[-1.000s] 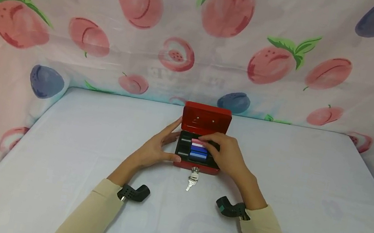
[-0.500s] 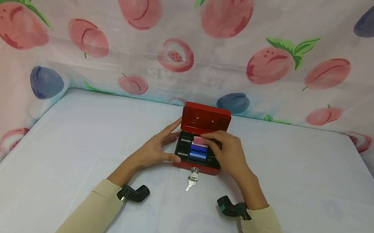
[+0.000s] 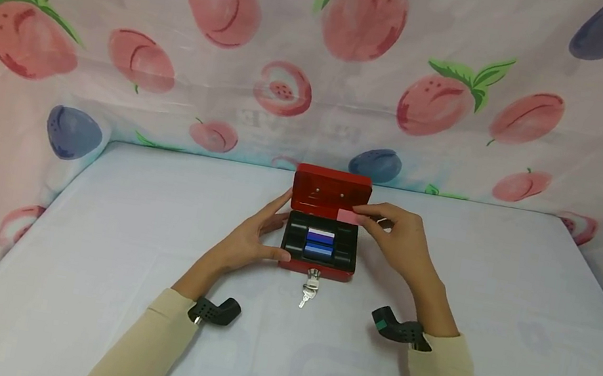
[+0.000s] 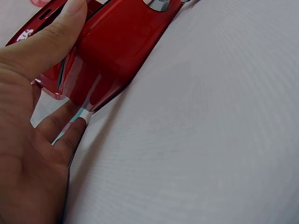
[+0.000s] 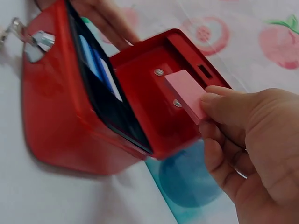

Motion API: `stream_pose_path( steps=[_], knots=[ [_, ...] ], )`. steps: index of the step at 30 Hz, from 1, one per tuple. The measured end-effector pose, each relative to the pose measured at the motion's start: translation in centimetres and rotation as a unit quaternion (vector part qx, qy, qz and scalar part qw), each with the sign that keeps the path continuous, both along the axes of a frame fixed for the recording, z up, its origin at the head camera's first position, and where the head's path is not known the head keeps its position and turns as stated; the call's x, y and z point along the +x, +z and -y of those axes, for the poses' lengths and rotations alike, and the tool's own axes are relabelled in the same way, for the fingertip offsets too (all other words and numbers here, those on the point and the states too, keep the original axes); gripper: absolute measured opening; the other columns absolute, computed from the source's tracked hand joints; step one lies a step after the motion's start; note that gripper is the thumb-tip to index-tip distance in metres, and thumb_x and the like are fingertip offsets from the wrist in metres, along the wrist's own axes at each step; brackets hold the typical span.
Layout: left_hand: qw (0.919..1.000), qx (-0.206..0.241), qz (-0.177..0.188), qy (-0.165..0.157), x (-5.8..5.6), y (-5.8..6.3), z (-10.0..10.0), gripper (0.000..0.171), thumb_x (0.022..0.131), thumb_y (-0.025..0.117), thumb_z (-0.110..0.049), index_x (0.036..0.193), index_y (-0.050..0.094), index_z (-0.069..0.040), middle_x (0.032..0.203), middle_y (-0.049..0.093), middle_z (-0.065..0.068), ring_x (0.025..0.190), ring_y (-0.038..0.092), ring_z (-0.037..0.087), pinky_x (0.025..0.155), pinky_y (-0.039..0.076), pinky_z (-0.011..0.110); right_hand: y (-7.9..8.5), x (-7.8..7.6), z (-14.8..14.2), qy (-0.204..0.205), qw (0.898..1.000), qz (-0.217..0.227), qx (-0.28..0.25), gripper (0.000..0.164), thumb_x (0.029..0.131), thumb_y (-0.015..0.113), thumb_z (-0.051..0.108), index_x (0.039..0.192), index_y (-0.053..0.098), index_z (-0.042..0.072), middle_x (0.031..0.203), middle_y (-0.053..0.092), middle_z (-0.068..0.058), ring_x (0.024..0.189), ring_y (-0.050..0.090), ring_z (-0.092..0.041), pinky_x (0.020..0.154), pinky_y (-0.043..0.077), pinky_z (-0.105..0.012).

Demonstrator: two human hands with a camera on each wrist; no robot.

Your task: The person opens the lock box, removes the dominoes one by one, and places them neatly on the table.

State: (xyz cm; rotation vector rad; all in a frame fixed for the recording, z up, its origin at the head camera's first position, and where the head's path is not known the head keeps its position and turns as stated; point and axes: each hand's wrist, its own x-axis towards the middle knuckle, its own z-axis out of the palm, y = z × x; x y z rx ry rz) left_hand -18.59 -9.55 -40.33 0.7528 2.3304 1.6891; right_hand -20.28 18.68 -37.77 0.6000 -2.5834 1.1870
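A small red cash box (image 3: 297,267) stands with its lid (image 3: 332,183) raised and a black tray (image 3: 296,234) inside. Stacked in the tray's middle compartment are white and blue blocks (image 3: 320,239). My left hand (image 3: 244,242) rests against the box's left side, thumb on the front corner and index finger straight up to the lid. Between thumb and fingers, my right hand (image 3: 403,241) pinches a pink rectangular block (image 5: 187,95), held in front of the lid's right part, above the tray.
Keys (image 3: 309,296) hang from the lock at the box's front. Under the box lies a white table cover (image 3: 155,203). A fruit-print cloth (image 3: 222,88) forms the backdrop behind and at both sides. Each wrist wears a black camera mount (image 3: 217,312).
The pink block has been lifted out of the tray by my right hand and carried up and to the right. My left hand stays at the box.
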Motion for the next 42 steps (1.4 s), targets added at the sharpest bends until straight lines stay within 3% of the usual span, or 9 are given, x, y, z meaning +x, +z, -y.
stream_pose_path(
  steps=[12,19,28,34,37,42],
  knots=[
    [0.9999,0.011,0.006,-0.007,-0.1,-0.2,0.1,0.103,0.077,0.078,-0.001,0.155,0.012,-0.018,0.156,0.020,0.013,0.135,0.033,0.039,0.109,0.028,0.051,0.3,-0.3,-3.3,-0.003,0.999,0.037,-0.031,0.020,0.091,0.068,0.024,0.107,0.075,0.015,0.100,0.070,0.001,0.090,0.060,-0.012,0.078,0.049,-0.020],
    [0.9999,0.005,0.013,0.000,-0.3,-0.5,0.1,0.104,0.078,0.078,-0.004,0.155,0.012,-0.023,0.157,0.020,0.010,0.136,0.031,0.038,0.109,0.028,0.051,-0.2,-0.5,-4.8,-0.021,0.997,0.071,-0.029,0.019,0.089,0.070,0.027,0.105,0.075,0.019,0.100,0.070,0.003,0.091,0.060,-0.010,0.077,0.050,-0.021],
    [0.9999,0.006,0.016,0.001,-0.4,-0.7,0.1,0.104,0.077,0.079,-0.005,0.155,0.012,-0.023,0.157,0.021,0.009,0.136,0.031,0.037,0.110,0.028,0.050,-1.9,-0.9,-5.7,-0.041,0.993,0.105,-0.018,0.020,0.089,0.069,0.030,0.104,0.076,0.019,0.102,0.070,0.002,0.090,0.058,-0.013,0.072,0.048,-0.023],
    [0.9999,0.011,0.007,-0.008,-0.1,-0.2,0.1,0.103,0.077,0.078,-0.002,0.155,0.013,-0.017,0.157,0.018,0.014,0.136,0.030,0.041,0.108,0.027,0.054,-3.3,-1.2,-6.1,-0.039,0.993,0.111,-0.002,0.021,0.090,0.068,0.029,0.105,0.075,0.017,0.102,0.070,0.000,0.085,0.053,-0.017,0.062,0.045,-0.022],
    [0.9998,0.015,0.004,-0.011,0.0,-0.1,0.1,0.102,0.077,0.078,0.000,0.155,0.013,-0.014,0.157,0.017,0.015,0.135,0.030,0.042,0.108,0.027,0.055,-3.8,-1.3,-6.2,-0.044,0.992,0.116,0.005,0.021,0.091,0.067,0.029,0.106,0.075,0.016,0.103,0.071,-0.001,0.088,0.055,-0.017,0.065,0.047,-0.024],
    [0.9997,0.019,0.003,-0.012,0.0,-0.1,0.1,0.103,0.077,0.078,0.001,0.155,0.013,-0.014,0.156,0.018,0.015,0.135,0.031,0.042,0.109,0.027,0.054,-4.8,-1.5,-6.1,-0.057,0.989,0.131,0.022,0.018,0.092,0.066,0.026,0.106,0.075,0.017,0.106,0.070,-0.002,0.098,0.057,-0.020,0.081,0.048,-0.035]
  ],
)
